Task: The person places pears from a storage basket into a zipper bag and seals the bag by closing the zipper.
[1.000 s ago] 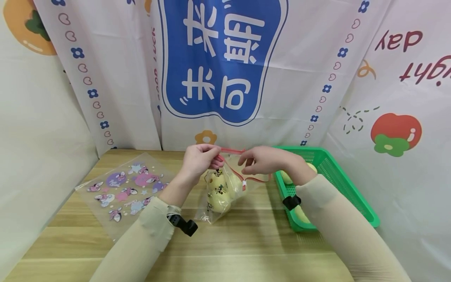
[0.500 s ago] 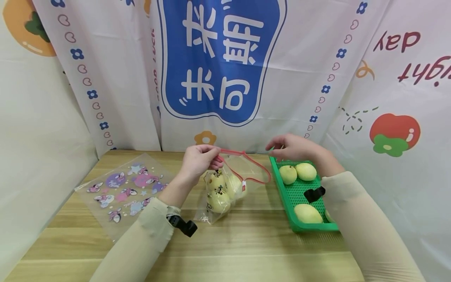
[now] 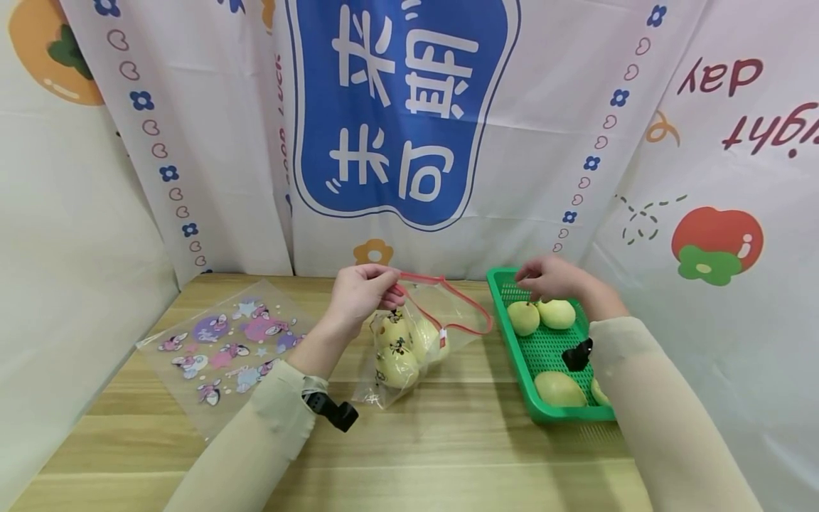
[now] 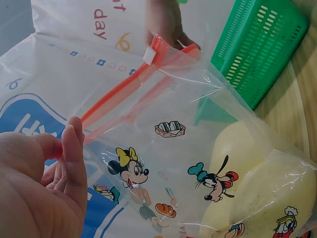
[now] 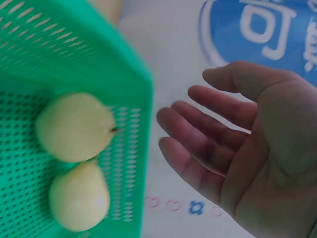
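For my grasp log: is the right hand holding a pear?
No, the right wrist view shows the right hand with its fingers relaxed and nothing in them.

A second ago my right hand was at the red-edged mouth of the clear bag; it has since left it, passing the far left corner of the green basket, and is now farther right, at the basket's far edge by two pears. My right sleeve has swung right too, so it now hides the basket's near right corner. That pair, partly covered by my arm before, shows more fully, and so does the pear at the near edge.
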The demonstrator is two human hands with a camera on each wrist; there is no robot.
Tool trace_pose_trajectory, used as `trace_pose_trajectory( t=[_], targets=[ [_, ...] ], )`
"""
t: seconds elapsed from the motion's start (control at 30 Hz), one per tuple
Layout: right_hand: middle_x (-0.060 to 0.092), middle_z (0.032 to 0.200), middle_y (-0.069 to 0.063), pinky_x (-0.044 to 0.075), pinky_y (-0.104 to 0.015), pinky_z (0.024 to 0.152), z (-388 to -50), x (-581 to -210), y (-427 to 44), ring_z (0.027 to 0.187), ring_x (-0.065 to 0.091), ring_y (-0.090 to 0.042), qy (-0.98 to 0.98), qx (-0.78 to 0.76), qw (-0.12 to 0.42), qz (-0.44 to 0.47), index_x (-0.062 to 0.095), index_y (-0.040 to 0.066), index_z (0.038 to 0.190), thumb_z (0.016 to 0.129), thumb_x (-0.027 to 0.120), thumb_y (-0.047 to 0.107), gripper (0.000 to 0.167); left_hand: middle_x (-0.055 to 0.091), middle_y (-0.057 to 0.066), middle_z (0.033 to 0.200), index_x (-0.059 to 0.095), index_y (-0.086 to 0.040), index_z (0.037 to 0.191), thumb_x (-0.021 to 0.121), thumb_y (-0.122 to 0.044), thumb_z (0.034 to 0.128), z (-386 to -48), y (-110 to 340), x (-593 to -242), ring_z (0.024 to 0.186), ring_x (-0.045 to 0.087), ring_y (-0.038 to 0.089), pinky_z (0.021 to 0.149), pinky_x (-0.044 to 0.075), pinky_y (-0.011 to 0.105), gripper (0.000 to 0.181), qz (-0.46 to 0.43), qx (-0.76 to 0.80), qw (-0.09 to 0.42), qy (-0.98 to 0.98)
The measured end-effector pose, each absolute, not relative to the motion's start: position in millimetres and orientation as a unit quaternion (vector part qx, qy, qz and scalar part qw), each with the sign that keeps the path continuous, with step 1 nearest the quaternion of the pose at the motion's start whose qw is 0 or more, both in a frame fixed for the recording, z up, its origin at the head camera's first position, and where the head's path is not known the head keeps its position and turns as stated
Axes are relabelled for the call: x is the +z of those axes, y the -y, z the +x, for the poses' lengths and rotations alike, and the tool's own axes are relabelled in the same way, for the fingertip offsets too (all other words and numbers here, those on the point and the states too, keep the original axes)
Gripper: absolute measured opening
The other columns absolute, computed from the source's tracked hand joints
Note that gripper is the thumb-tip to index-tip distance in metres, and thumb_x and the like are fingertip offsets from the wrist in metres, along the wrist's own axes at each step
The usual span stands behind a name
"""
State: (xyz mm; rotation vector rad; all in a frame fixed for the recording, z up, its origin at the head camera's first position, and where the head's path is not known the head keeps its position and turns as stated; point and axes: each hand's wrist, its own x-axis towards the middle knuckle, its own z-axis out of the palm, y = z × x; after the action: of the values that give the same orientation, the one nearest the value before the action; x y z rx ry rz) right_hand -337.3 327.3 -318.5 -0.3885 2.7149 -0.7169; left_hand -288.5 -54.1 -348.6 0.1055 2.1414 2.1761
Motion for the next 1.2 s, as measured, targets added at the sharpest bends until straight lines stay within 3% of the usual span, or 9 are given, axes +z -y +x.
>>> trace_pose_trajectory(
  t=[0.23, 0.4, 0.53, 0.73, 0.87, 0.97, 1.03, 1.1, 1.2],
  targets=[
    [0.055, 0.154, -0.036, 0.065, -0.054, 0.097, -344.4, -349.8, -342.0, 0.131, 0.065, -0.049, -0.952, -0.227, 0.184, -0.093, 0.048, -0.006, 0.158, 0.111, 0.058, 0.022, 0.056, 0.079, 0.006, 0.081, 0.077, 0.005, 0.121, 0.069, -0.015, 0.1094, -288.8, 53.2, -350.0, 0.066, 0.076, 0.012, 0.065, 0.066, 0.024, 0.025, 0.034, 0.714, 0.047, -0.698],
    [0.046, 0.164, -0.033, 0.064, -0.053, 0.096, -349.4, -364.1, -340.8, 0.129, 0.065, -0.045, -0.958, -0.192, 0.203, -0.065, 0.041, 0.006, 0.167, 0.109, 0.064, 0.025, 0.065, 0.079, 0.006, 0.081, 0.077, 0.005, 0.121, 0.069, -0.015, 0.1093, -288.8, 53.1, -350.9, 0.066, 0.076, 0.012, 0.064, 0.066, 0.023, 0.025, 0.035, 0.713, 0.044, -0.699],
    [0.039, 0.169, -0.034, 0.063, -0.057, 0.098, -350.8, -369.9, -336.8, 0.128, 0.064, -0.047, -0.960, -0.173, 0.214, -0.050, 0.036, 0.010, 0.170, 0.106, 0.067, 0.023, 0.073, 0.079, 0.005, 0.081, 0.077, 0.005, 0.121, 0.069, -0.015, 0.1093, -288.6, 53.4, -351.3, 0.066, 0.076, 0.012, 0.064, 0.066, 0.023, 0.025, 0.035, 0.713, 0.045, -0.698],
    [0.033, 0.173, -0.033, 0.060, -0.061, 0.106, -351.1, -378.5, -331.6, 0.146, 0.052, -0.055, -0.953, -0.177, 0.244, -0.031, 0.034, 0.014, 0.173, 0.103, 0.071, 0.021, 0.079, 0.079, 0.005, 0.080, 0.077, 0.005, 0.120, 0.070, -0.015, 0.1090, -288.8, 53.6, -352.3, 0.066, 0.076, 0.012, 0.064, 0.066, 0.023, 0.024, 0.035, 0.715, 0.045, -0.696],
    [0.020, 0.176, -0.037, 0.062, -0.056, 0.102, -351.9, -382.3, -329.0, 0.152, 0.042, -0.057, -0.955, -0.160, 0.249, -0.017, 0.035, 0.016, 0.173, 0.101, 0.073, 0.020, 0.082, 0.079, 0.005, 0.081, 0.077, 0.005, 0.120, 0.070, -0.015, 0.1090, -289.3, 53.9, -352.7, 0.066, 0.077, 0.012, 0.065, 0.066, 0.024, 0.024, 0.034, 0.714, 0.044, -0.697],
    [0.009, 0.176, -0.041, 0.062, -0.047, 0.093, -350.7, -381.6, -327.2, 0.144, 0.048, -0.055, -0.959, -0.140, 0.246, -0.013, 0.039, 0.016, 0.171, 0.100, 0.073, 0.020, 0.079, 0.079, 0.006, 0.081, 0.077, 0.004, 0.120, 0.069, -0.015, 0.1090, -289.8, 54.5, -353.1, 0.066, 0.077, 0.012, 0.065, 0.066, 0.024, 0.023, 0.034, 0.714, 0.043, -0.698],
    [0.012, 0.174, -0.042, 0.060, -0.041, 0.085, -348.9, -380.4, -326.0, 0.130, 0.057, -0.049, -0.959, -0.137, 0.246, -0.008, 0.043, 0.016, 0.168, 0.100, 0.074, 0.019, 0.075, 0.079, 0.006, 0.081, 0.078, 0.004, 0.119, 0.070, -0.015, 0.1089, -290.1, 54.7, -353.1, 0.066, 0.077, 0.012, 0.065, 0.066, 0.024, 0.023, 0.033, 0.714, 0.044, -0.698],
    [0.026, 0.168, -0.040, 0.058, -0.036, 0.077, -346.7, -379.5, -325.3, 0.110, 0.063, -0.040, -0.958, -0.142, 0.248, -0.003, 0.048, 0.015, 0.163, 0.099, 0.075, 0.018, 0.069, 0.079, 0.006, 0.081, 0.077, 0.004, 0.119, 0.069, -0.015, 0.1090, -290.3, 55.1, -352.9, 0.066, 0.076, 0.012, 0.065, 0.066, 0.024, 0.023, 0.034, 0.714, 0.045, -0.698],
    [0.052, 0.145, -0.030, 0.053, -0.032, 0.067, -344.5, -380.2, -324.7, 0.085, 0.061, -0.028, -0.954, -0.159, 0.255, 0.006, 0.048, 0.013, 0.157, 0.099, 0.076, 0.016, 0.064, 0.079, 0.006, 0.081, 0.077, 0.004, 0.118, 0.070, -0.015, 0.1088, -290.1, 55.3, -352.3, 0.066, 0.076, 0.012, 0.065, 0.066, 0.024, 0.022, 0.034, 0.715, 0.046, -0.697]
  ],
)
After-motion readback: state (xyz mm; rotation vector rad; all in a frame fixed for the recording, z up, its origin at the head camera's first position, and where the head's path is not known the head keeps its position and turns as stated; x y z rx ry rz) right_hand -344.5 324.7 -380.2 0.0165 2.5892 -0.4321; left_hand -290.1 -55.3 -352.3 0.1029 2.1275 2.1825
